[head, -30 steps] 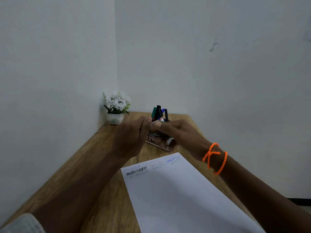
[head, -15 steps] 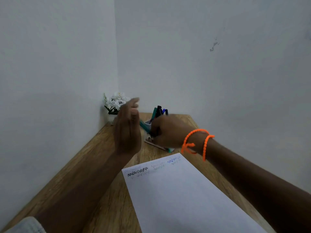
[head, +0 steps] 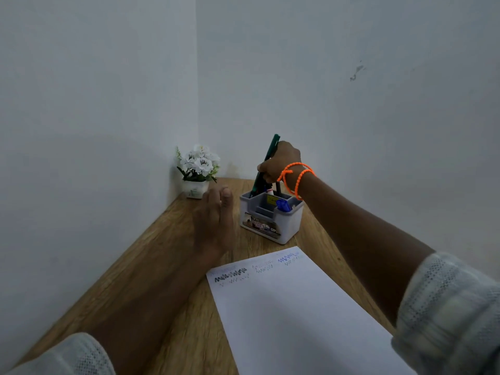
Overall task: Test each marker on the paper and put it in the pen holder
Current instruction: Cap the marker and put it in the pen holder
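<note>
The green marker (head: 266, 162) is being held in a closed grip by the right hand (head: 280, 163), tilted, its lower end being lowered into the back-left compartment of the grey pen holder (head: 270, 219); whether the tip is already seated cannot be told, since other pens are crowding that slot. The left hand (head: 215, 217) is being kept open and empty just beside the holder, not bracing it. If the marker is being pushed against the pens already inside, the light holder is likely being tipped or slid toward the white flower pot (head: 195, 188). A marker being released too high could be bouncing out onto the table (head: 167, 255), or rolling onto the paper (head: 292, 315) with its scribble marks (head: 231, 274).
</note>
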